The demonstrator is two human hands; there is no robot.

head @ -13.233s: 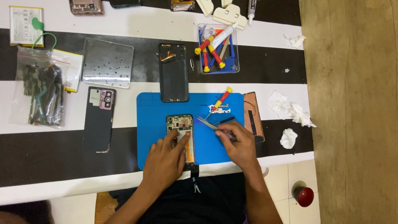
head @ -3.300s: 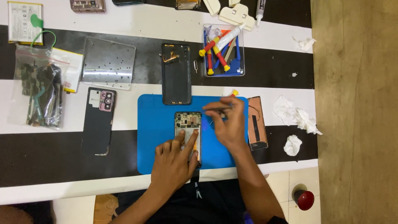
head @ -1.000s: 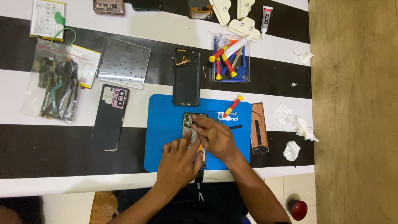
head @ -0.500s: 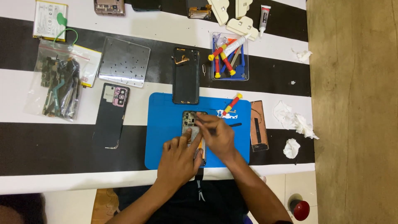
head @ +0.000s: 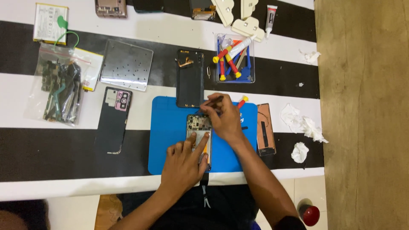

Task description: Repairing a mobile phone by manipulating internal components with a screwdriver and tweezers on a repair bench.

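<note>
An opened phone (head: pixel 197 126) with its circuit board bare lies on a blue work mat (head: pixel 168 132). My left hand (head: pixel 184 166) presses flat on the phone's lower half, fingers spread over it. My right hand (head: pixel 225 119) grips thin metal tweezers (head: pixel 211 102), with the tips at the phone's top right corner. A red and yellow screwdriver (head: pixel 242 102) lies on the mat just behind my right hand.
A black phone frame (head: pixel 190 79) lies above the mat, a black back cover (head: pixel 113 120) to its left. A clear tray of tools (head: pixel 235 59), a metal plate (head: pixel 126 64), a bag of parts (head: pixel 57 89), a copper-coloured panel (head: pixel 265 134) and crumpled tissues (head: pixel 303 127) surround them.
My right hand has shifted up from the phone's middle to its top right corner, tweezers now raised at the edge. My left hand stays on the phone.
</note>
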